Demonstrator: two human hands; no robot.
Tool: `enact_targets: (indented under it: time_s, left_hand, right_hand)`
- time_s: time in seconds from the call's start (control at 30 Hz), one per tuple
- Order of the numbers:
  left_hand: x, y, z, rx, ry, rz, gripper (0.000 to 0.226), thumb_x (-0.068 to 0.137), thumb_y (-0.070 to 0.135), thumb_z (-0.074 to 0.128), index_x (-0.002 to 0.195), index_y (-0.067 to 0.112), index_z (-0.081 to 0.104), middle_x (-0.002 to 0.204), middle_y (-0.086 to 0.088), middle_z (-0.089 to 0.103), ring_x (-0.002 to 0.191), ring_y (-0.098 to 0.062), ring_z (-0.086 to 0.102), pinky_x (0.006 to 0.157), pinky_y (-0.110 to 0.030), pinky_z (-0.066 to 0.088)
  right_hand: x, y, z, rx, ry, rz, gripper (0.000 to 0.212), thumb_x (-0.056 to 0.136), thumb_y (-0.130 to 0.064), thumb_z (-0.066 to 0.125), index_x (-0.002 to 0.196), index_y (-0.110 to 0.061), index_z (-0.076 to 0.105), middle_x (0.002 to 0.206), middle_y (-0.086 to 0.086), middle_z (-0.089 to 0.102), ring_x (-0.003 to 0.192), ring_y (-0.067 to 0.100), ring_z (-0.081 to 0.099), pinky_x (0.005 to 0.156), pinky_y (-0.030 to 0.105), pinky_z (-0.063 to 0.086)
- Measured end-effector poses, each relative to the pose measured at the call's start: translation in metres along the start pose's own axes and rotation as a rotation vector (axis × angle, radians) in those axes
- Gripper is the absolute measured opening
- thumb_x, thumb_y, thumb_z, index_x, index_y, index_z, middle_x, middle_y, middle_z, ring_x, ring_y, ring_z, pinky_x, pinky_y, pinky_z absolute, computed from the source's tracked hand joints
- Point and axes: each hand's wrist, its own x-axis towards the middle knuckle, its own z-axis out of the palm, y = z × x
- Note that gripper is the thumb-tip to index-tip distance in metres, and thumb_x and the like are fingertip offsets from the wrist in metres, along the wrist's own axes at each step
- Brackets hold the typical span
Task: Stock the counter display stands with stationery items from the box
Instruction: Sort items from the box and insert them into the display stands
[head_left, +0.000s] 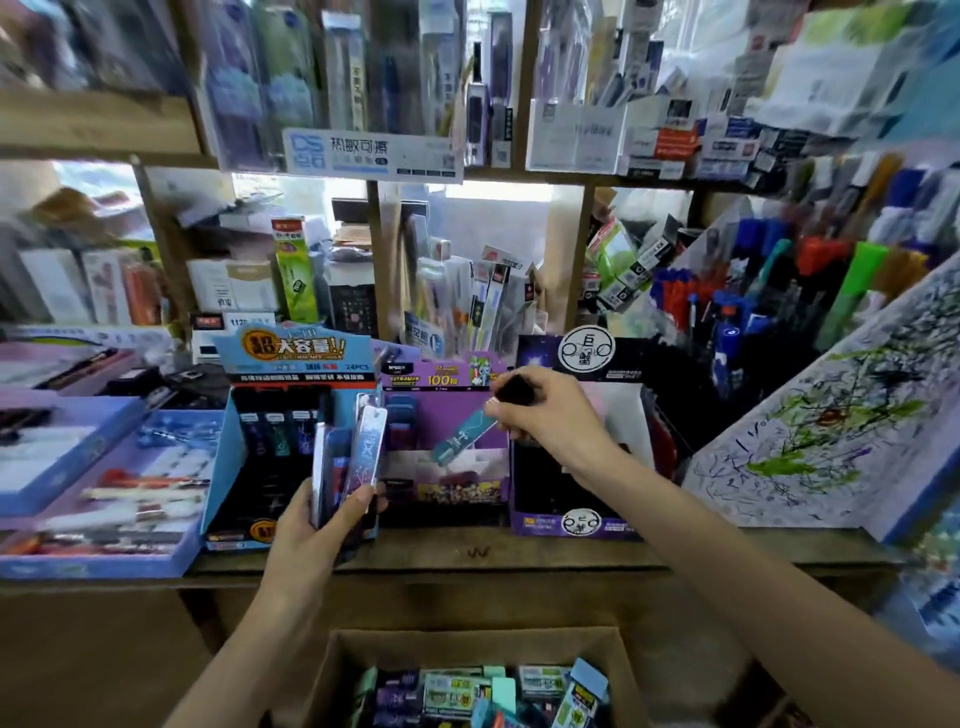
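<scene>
**Teal pack held over the purple stand, a stack waiting in the left hand**

On my feed the right hand (545, 410) pinches a slim teal pack (462, 434) between thumb and fingertips. The pack is tilted over the open middle of the purple display stand (447, 410), whose header reads "ULTRAMAN" and "100". Something dark shows at that hand's knuckles; I cannot tell what it is.

The left hand (311, 525) grips a small stack of slim packs (363, 452), held upright with a silvery-blue one on the near face. It is in front of the blue display stand (228, 467). That stand's header reads "超大容量!!" and "24PCS", and dark packs stand in rows inside it.

Right of the purple stand is a dark violet display stand (530, 522) with a round white label on its header and front lip. Its inside is too dark for me to read. All three stands sit side by side near the front edge of the counter (467, 556).

Below that edge the open cardboard box (332, 670) holds loose teal, purple, white and yellow packs, their print blurred. At the counter's left end, blue trays (104, 564) hold pens lying flat. At its right end leans a scribbled test sheet (831, 441). A shelf sign (363, 150) above reads "热敏可擦".
</scene>
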Motion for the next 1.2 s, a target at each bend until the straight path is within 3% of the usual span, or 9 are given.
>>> enact_targets:
  time_s: [0.13, 0.27, 0.4, 0.5, 0.6, 0.73, 0.9, 1.03, 1.2]
  left_hand:
    - [0.006, -0.003, -0.040, -0.018, 0.087, -0.003, 0.012, 0.087, 0.017, 0.061, 0.097, 0.023, 0.062, 0.077, 0.008, 0.074, 0.067, -0.004, 0.069, 0.049, -0.015, 0.050]
    - [0.010, -0.012, -0.073, -0.062, 0.138, -0.030, 0.012, 0.083, 0.018, 0.063, 0.095, 0.021, 0.065, 0.079, 0.004, 0.074, 0.070, -0.007, 0.070, 0.052, -0.014, 0.050]
    - [0.012, -0.020, -0.092, -0.106, 0.124, -0.042, 0.020, 0.079, 0.022, 0.065, 0.097, 0.014, 0.062, 0.065, 0.007, 0.069, 0.051, -0.002, 0.060, 0.044, -0.011, 0.043]
    - [0.014, -0.026, -0.099, -0.142, 0.096, -0.045, 0.018, 0.082, 0.020, 0.063, 0.096, 0.011, 0.060, 0.057, 0.010, 0.061, 0.044, 0.000, 0.052, 0.041, -0.011, 0.039]
    - [0.015, -0.031, -0.104, -0.160, 0.088, -0.047, 0.010, 0.085, 0.015, 0.061, 0.093, 0.010, 0.059, 0.053, 0.009, 0.058, 0.041, 0.000, 0.049, 0.040, -0.011, 0.037]
    - [0.015, -0.033, -0.105, -0.178, 0.102, -0.051, 0.018, 0.079, 0.019, 0.065, 0.097, 0.017, 0.063, 0.065, 0.007, 0.068, 0.051, -0.002, 0.060, 0.044, -0.010, 0.041]
    - [0.014, -0.033, -0.107, -0.174, 0.114, -0.084, 0.031, 0.070, 0.032, 0.068, 0.098, 0.020, 0.066, 0.081, 0.001, 0.074, 0.070, -0.007, 0.068, 0.050, -0.012, 0.046]
    - [0.014, -0.031, -0.106, -0.185, 0.116, -0.109, 0.032, 0.069, 0.030, 0.068, 0.099, 0.016, 0.065, 0.079, 0.001, 0.074, 0.068, -0.006, 0.068, 0.048, -0.013, 0.045]
    - [0.014, -0.027, -0.105, -0.191, 0.106, -0.119, 0.044, 0.067, 0.037, 0.070, 0.102, 0.011, 0.068, 0.079, -0.005, 0.072, 0.063, -0.013, 0.060, 0.044, -0.017, 0.037]
  right_hand:
    - [0.031, -0.014, 0.044, -0.037, -0.061, -0.025, 0.010, 0.084, -0.004, 0.067, 0.088, -0.008, 0.059, 0.071, 0.002, 0.064, 0.055, 0.004, 0.061, 0.056, 0.020, 0.053]
    - [0.060, -0.030, 0.089, -0.214, -0.175, -0.066, 0.007, 0.091, -0.005, 0.056, 0.093, -0.004, 0.062, 0.083, 0.009, 0.067, 0.076, 0.021, 0.065, 0.077, 0.040, 0.053]
    - [0.083, -0.030, 0.119, -0.616, -0.190, -0.231, 0.015, 0.089, -0.012, 0.060, 0.097, -0.002, 0.068, 0.095, 0.013, 0.068, 0.088, 0.028, 0.062, 0.063, 0.028, 0.035]
    - [0.094, -0.022, 0.131, -0.795, -0.222, -0.271, 0.021, 0.088, -0.015, 0.063, 0.105, -0.005, 0.068, 0.106, 0.012, 0.067, 0.099, 0.027, 0.060, 0.081, 0.036, 0.047]
    - [0.097, -0.013, 0.136, -0.912, -0.229, -0.270, 0.023, 0.088, -0.023, 0.064, 0.107, -0.011, 0.068, 0.106, 0.011, 0.067, 0.102, 0.027, 0.058, 0.082, 0.041, 0.049]
    - [0.100, -0.009, 0.140, -0.863, -0.262, -0.275, 0.021, 0.086, -0.022, 0.066, 0.104, -0.011, 0.070, 0.103, 0.009, 0.069, 0.098, 0.026, 0.060, 0.076, 0.032, 0.046]
    - [0.106, -0.007, 0.149, -0.845, -0.294, -0.226, 0.022, 0.083, -0.016, 0.070, 0.102, -0.006, 0.068, 0.098, 0.013, 0.068, 0.092, 0.028, 0.062, 0.082, 0.041, 0.050]
    - [0.102, 0.003, 0.158, -0.759, -0.208, -0.236, 0.025, 0.082, -0.011, 0.070, 0.090, -0.014, 0.046, 0.071, -0.003, 0.049, 0.069, 0.025, 0.055, 0.069, 0.041, 0.051]
    - [0.096, 0.007, 0.164, -0.893, -0.157, -0.319, 0.021, 0.086, -0.013, 0.064, 0.088, -0.017, 0.044, 0.082, 0.009, 0.060, 0.080, 0.033, 0.059, 0.062, 0.036, 0.044]
